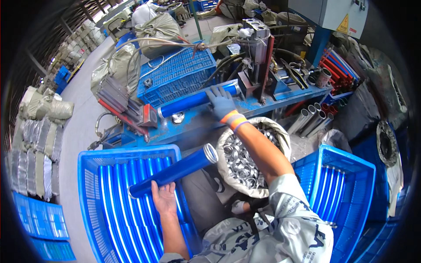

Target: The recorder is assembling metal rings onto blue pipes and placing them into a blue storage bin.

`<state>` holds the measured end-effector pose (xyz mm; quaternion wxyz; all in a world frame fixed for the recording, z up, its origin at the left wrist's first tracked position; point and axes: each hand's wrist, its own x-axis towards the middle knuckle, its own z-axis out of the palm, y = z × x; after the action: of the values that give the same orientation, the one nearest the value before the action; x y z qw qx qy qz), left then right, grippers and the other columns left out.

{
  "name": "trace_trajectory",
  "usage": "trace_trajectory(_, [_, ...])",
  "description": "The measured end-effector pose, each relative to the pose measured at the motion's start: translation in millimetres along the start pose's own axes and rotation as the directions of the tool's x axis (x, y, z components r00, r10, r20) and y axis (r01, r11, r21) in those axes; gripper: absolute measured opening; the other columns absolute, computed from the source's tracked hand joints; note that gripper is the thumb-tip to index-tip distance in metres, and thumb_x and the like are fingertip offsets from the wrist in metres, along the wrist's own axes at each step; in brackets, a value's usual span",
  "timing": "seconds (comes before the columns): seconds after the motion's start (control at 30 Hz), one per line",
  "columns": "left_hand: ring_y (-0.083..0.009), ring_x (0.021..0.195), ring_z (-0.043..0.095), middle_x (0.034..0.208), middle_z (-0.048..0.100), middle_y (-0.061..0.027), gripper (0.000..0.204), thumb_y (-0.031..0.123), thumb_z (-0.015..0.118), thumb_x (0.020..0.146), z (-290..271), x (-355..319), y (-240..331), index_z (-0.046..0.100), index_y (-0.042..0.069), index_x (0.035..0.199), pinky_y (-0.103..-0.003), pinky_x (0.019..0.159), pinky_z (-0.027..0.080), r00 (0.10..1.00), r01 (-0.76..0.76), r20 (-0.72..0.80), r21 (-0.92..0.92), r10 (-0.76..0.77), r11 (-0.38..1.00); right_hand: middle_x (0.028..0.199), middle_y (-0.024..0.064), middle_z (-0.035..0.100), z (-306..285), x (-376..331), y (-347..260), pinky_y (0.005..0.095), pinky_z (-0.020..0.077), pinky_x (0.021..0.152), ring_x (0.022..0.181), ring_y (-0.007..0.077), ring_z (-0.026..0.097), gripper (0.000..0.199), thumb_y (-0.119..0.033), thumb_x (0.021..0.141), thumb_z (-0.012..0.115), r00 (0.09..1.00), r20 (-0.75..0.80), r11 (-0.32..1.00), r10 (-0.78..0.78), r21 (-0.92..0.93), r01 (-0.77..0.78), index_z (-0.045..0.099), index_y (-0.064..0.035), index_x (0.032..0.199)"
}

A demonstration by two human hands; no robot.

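My bare left hand [164,198] is under the lower end of a shiny blue metal tube [175,171], thumb and fingers against its underside. The tube slants up to the right above a blue crate, its pale ringed open end higher. My right hand [221,104], in a grey-blue glove with an orange cuff, reaches forward to the bench [193,125]. Its fingers lie over the right part of a second blue tube [186,103], which lies between two metal end fixtures [150,116]. The glove hides part of that tube.
A blue crate [83,188] of blue tubes stands at left, another crate [370,184] at right. Between them is a sack [285,147] of metal rings. Bare metal tubes [309,118] stand beyond it. Hoses [162,41] cross above an upturned crate [175,72]; an electrical cabinet [329,15] hangs far right.
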<state>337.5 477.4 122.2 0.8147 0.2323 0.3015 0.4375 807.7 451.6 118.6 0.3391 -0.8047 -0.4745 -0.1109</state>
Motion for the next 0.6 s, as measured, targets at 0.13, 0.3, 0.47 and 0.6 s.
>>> trace_trajectory(0.13, [-0.0261,0.13,0.074,0.143,0.075,-0.0147,0.047,0.042,0.076,0.114,11,17,-7,0.071,0.005,0.141,-0.042,0.112,0.062,0.994,-0.019,0.112,0.069,0.011,0.997,0.158,0.0131,0.064,23,37,39,0.0705,0.0348,0.13,0.161,0.0364,0.049,0.077,-0.038,0.09,0.088,1.0,-0.018,0.881,0.017,-0.472,-0.024,0.059,-0.0221,0.16])
trace_trajectory(0.3, [-0.0341,0.145,0.064,0.154,0.066,-0.0161,0.059,0.038,0.079,0.114,29,54,-42,0.057,0.002,0.155,-0.052,0.121,0.051,0.999,0.035,0.03,0.188,-0.041,0.982,0.14,0.012,0.074,-36,57,25,0.0634,0.0428,0.124,0.135,0.0378,0.069,0.07,-0.03,0.086,0.092,0.989,0.001,0.977,-0.15,-0.152,0.148,0.066,-0.0198,0.151])
trace_trajectory(0.47, [-0.0396,0.149,0.061,0.165,0.057,-0.0165,0.072,0.026,0.089,0.107,119,110,-111,0.05,0.003,0.162,-0.063,0.122,0.054,0.99,0.114,0.057,0.22,-0.129,0.969,0.136,0.0217,0.078,-210,0,-48,0.0416,0.0594,0.112,0.126,0.0279,0.077,0.077,-0.019,0.091,0.089,0.98,-0.189,0.798,0.066,0.6,0.062,0.061,-0.003,0.161])
trace_trajectory(0.6, [-0.037,0.143,0.066,0.157,0.065,-0.0154,0.077,0.032,0.096,0.1,213,205,-147,0.056,0.003,0.159,-0.06,0.116,0.06,0.99,0.029,0.128,0.211,-0.057,0.977,0.128,0.015,0.075,-292,-129,-18,0.0356,0.0637,0.082,0.097,0.019,0.076,0.074,0.0,0.096,0.074,0.883,-0.21,0.531,0.419,0.846,-0.051,0.049,0.003,0.165])
